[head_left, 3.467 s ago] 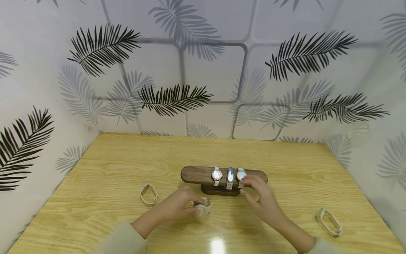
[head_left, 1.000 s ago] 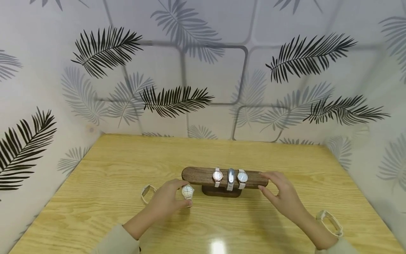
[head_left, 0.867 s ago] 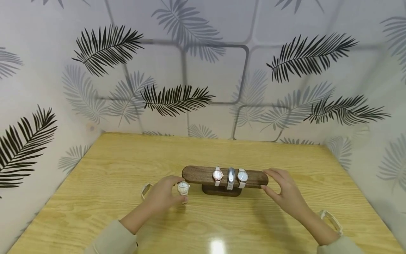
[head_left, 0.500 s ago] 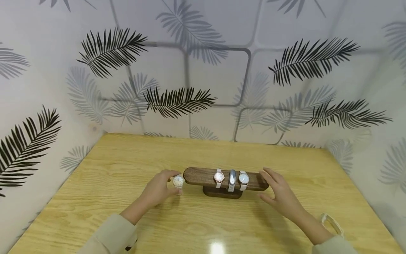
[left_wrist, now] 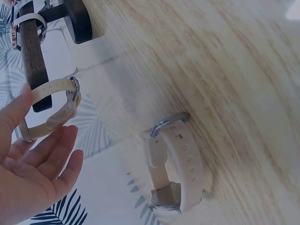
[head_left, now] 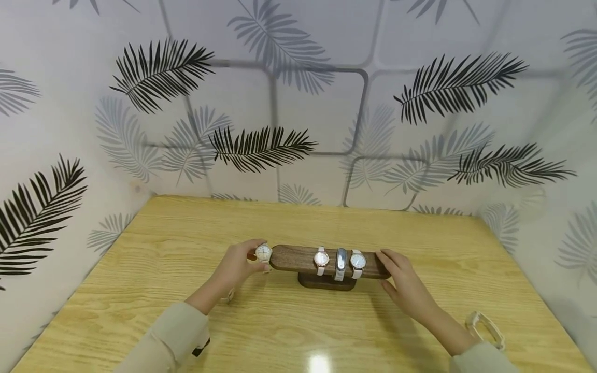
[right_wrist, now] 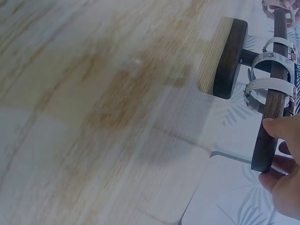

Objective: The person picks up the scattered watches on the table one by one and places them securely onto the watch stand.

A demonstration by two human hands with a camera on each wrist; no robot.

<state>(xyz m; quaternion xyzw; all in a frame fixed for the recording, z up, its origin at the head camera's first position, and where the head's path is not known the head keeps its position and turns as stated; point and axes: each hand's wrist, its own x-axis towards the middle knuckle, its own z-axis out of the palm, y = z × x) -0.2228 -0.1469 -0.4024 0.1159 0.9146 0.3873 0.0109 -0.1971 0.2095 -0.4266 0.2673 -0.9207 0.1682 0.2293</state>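
My left hand pinches a wristwatch with a cream strap and pale dial at the left end of a dark wooden watch stand. Seen from the left wrist, the buckled strap forms a loop, and the bar's tip shows within its opening. The bar's right end is gripped by my right hand, its thumb on one side and fingers on the other. Around the bar sit a white-strapped watch, a fitness band and another white-strapped watch.
A cream-strapped watch rests on the table beneath the left arm, mostly hidden in the head view. Another pale band lies on the right, beside the right forearm. Patterned fabric surrounds the wooden table.
My left hand has lifted the watch from before the stand, carried it left, then up to the bar's left end. My right hand has shifted from the rightmost watch to the bar's right end.
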